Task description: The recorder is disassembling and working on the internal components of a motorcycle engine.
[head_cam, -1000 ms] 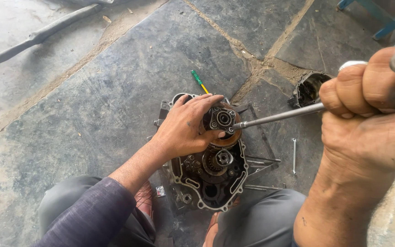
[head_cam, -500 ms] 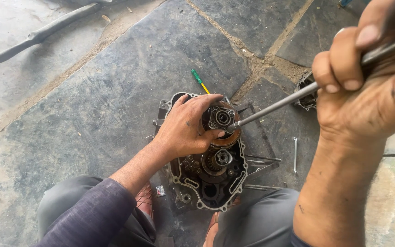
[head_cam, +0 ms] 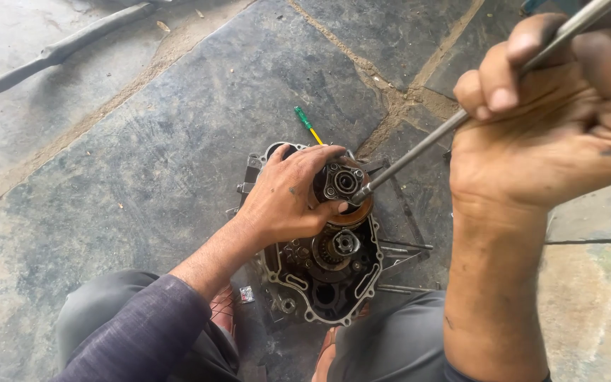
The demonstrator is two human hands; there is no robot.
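An open engine case (head_cam: 330,272) with gears inside lies on the stone floor between my knees. My left hand (head_cam: 288,194) grips the round clutch assembly (head_cam: 344,185) at the top of the case. My right hand (head_cam: 553,117) is raised close to the camera and is closed around a long metal rod tool (head_cam: 419,145). The tool's tip rests on the clutch assembly's right edge.
A green-and-yellow screwdriver (head_cam: 307,124) lies on the floor just behind the case. Thin metal rods (head_cam: 404,247) lie to the right of the case. A long dark bar (head_cam: 58,53) lies at the upper left. Cracked stone slabs surround the work.
My right hand has risen and swung up toward the camera, tilting the rod steeper; its tip stays on the clutch. The left hand has not moved.
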